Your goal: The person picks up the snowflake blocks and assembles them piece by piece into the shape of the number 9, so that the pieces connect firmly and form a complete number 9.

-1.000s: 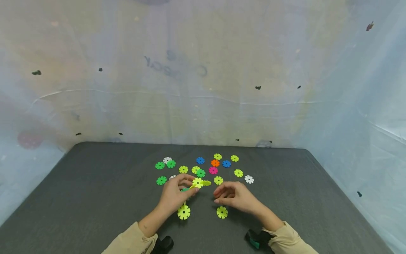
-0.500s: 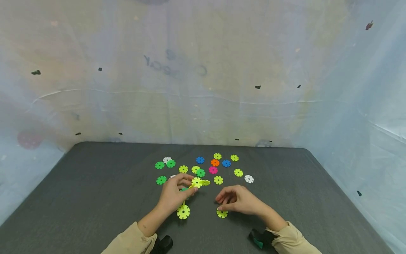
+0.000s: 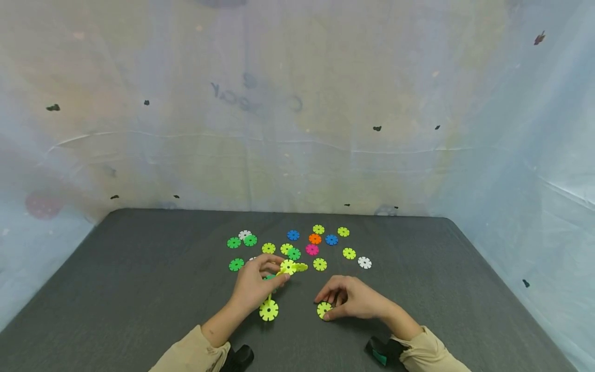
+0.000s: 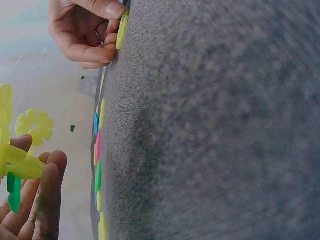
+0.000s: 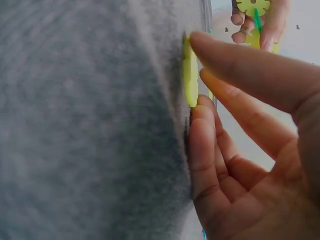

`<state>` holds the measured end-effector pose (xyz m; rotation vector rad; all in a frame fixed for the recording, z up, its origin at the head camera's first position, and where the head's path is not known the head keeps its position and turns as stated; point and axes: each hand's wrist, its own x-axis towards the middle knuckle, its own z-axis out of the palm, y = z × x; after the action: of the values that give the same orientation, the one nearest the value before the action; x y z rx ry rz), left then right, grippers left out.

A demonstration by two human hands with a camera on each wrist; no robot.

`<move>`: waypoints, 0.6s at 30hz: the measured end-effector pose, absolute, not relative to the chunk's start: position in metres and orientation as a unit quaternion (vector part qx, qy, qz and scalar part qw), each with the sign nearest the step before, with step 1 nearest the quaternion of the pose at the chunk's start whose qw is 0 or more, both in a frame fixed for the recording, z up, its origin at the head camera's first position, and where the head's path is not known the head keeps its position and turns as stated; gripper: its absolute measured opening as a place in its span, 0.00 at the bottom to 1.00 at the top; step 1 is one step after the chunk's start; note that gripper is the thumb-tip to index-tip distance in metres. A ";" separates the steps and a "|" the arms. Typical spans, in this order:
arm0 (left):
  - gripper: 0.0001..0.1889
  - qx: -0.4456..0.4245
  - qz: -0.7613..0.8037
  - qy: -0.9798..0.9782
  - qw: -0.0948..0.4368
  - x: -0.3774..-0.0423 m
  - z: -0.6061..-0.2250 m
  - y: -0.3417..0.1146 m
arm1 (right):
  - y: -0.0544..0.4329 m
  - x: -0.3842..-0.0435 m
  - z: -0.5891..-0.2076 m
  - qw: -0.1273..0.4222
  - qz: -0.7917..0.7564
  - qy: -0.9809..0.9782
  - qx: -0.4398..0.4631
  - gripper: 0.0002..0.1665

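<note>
Along the far edge of the dark grey bench there is a pale sheet, bearing small dark patches and, at left, one reddish spot (faint letters also).

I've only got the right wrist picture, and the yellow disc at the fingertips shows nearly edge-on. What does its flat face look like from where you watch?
Observer: In the head view, the yellow disc by the right hand shows a round face with notches cut into its rim.
Visitor: Oh, like a little flower! Is anything that isn't yellow or green lying about?
Observer: Yes, a pink disc lies on the table, just nearer the person than an orange disc.
Visitor: And which loose piece is farthest to the right?
Observer: A white disc; in the head view it lies farther right than all the other discs.
</note>
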<state>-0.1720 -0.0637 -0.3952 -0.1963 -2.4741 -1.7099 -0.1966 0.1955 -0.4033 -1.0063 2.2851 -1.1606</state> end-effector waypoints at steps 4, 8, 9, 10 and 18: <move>0.16 -0.063 -0.563 -0.821 0.067 -0.172 -0.396 -0.064 | 0.194 -0.197 -0.402 0.196 -0.400 0.817 -0.367 0.17; 0.16 -0.060 -0.563 -0.821 0.068 -0.172 -0.396 -0.063 | 0.192 -0.197 -0.400 0.199 -0.389 0.822 -0.364 0.15; 0.16 -0.060 -0.564 -0.821 0.069 -0.172 -0.396 -0.063 | 0.191 -0.197 -0.399 0.200 -0.388 0.823 -0.363 0.15; 0.16 -0.061 -0.565 -0.820 0.068 -0.172 -0.396 -0.063 | 0.191 -0.197 -0.399 0.200 -0.386 0.825 -0.363 0.15; 0.16 -0.072 -0.577 -0.811 0.066 -0.172 -0.397 -0.064 | 0.189 -0.198 -0.397 0.196 -0.377 0.821 -0.381 0.14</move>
<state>-0.1722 -0.0637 -0.3974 -0.2184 -2.4455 -1.7397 -0.1977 0.1892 -0.3974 -1.0683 2.2993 -1.0555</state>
